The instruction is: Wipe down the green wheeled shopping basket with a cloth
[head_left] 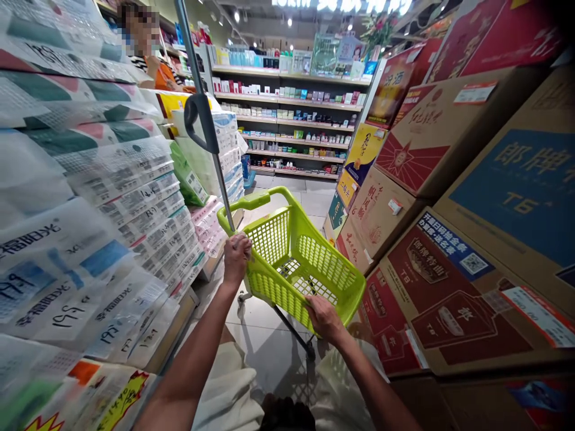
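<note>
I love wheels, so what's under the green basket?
Under the green basket, a dark leg slants down to a dark wheel. Another wheel shows toward the left, above pale floor tiles. The basket covers the rest, so any more wheels can't be seen.

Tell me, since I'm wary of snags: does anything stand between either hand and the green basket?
Nothing visible does: the left hand grips the green basket at the corner by the gray pole, the right hand its near rim.
</note>
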The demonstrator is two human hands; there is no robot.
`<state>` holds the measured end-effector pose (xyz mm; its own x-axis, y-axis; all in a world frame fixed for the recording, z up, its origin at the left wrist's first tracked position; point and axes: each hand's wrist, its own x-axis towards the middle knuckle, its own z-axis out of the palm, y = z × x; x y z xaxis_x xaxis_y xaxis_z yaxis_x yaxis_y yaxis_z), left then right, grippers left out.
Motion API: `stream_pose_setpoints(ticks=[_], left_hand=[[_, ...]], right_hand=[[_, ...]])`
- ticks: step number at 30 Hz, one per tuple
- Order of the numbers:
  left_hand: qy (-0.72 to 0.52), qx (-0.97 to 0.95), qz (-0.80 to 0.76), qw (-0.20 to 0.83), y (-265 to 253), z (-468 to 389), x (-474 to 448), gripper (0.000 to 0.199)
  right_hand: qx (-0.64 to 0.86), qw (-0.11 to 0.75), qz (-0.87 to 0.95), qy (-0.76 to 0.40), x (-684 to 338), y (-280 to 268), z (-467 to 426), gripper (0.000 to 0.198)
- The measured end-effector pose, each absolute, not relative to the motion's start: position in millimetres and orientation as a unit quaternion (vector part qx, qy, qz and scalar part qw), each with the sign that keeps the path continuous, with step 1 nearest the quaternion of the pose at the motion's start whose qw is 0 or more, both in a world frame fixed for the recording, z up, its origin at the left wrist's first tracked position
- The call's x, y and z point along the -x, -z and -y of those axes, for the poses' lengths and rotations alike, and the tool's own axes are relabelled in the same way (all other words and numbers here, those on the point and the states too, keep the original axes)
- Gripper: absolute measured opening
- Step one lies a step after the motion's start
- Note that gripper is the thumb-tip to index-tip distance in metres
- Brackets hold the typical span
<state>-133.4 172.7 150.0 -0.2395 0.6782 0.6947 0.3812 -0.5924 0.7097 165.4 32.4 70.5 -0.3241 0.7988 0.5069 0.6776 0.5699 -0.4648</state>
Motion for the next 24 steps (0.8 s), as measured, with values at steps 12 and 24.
stream_pose_setpoints(ticks=[12,24], left_hand=[[-0.61,-0.65,-0.446,0.082,-132.2,-140.5,139.0,0.024],[-0.565,-0.585,-0.573,-0.095,-132.5,-121.9,170.3,0.049]], right_hand=[[0.552,0.345,0.759,0.016,-135.2,-95.1,-55.3,0.031],[0.565,0.277,0.771,0.103,-134.4,-92.5,-63.6,0.036]])
